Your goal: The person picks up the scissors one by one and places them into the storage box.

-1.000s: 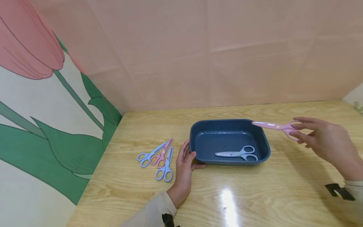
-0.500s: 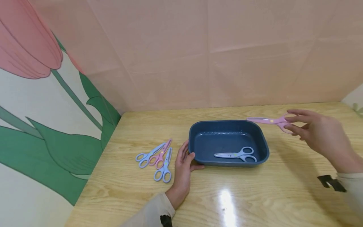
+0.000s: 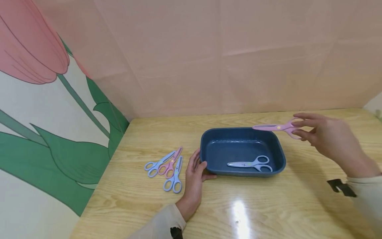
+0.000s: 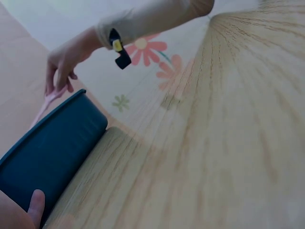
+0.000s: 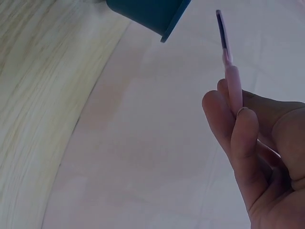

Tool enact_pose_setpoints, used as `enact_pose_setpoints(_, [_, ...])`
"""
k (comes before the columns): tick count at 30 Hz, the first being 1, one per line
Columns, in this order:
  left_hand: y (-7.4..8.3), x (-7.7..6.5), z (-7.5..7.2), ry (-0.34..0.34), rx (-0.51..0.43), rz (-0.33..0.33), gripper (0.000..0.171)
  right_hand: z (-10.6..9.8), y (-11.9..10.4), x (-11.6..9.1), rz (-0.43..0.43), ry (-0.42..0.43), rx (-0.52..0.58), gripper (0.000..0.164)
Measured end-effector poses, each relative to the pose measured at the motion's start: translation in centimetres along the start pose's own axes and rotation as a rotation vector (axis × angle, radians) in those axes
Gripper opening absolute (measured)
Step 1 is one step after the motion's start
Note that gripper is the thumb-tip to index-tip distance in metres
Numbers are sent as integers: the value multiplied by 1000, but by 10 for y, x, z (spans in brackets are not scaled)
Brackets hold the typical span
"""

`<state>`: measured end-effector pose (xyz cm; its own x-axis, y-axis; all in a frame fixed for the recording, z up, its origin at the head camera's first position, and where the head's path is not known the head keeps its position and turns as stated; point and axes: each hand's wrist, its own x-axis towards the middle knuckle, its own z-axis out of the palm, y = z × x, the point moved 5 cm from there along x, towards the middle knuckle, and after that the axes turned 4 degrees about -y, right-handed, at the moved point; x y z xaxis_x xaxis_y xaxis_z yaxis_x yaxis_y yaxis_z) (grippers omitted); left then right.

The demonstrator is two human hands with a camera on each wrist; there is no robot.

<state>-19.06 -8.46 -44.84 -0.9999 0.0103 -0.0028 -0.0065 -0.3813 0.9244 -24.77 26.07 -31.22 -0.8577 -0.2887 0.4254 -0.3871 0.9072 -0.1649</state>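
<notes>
In the head view my right hand pinches a pair of pink scissors by the handle loops. The scissors point left, and their blade overlaps the back right rim of a dark blue plastic tub. Inside the tub, at its front right, lies a pair of blue scissors. My left hand holds the tub's front left corner, with one digit along the front wall. In the right wrist view the pink scissors show edge-on between thumb and fingers. The left wrist view has the right hand above the tub's far end.
Left of the tub, two blue scissors and a pink pair lie bunched, overlapping in this view. Everything rests on a wood-grain table. A pink sheet rises behind it, and a tulip-patterned panel stands to the left.
My right hand has moved left with the pink scissors, so their blade now reaches over the tub's back right rim. The left hand and the tub stay put.
</notes>
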Motion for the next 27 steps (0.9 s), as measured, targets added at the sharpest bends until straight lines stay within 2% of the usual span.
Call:
enact_pose_setpoints(5, [0, 0, 2, 0, 3, 1, 49, 3, -8, 5, -31, -9, -30, 39])
enact_pose_setpoints(9, [-1, 1, 1, 1, 5, 5, 49, 6, -17, 10, -39, -64, -20, 42])
enact_pose_setpoints(15, [-2, 2, -1, 6, 12, 5, 49, 7, -28, 18, -14, -125, -14, 35])
enact_pose_setpoints(19, [-2, 1, -1, 10, 16, 0, 49, 10, -35, 21, -27, -160, 3, 28])
enact_pose_setpoints(27, [-2, 0, 0, 6, 17, -4, 48, 15, -39, 22, -25, -173, 10, 27])
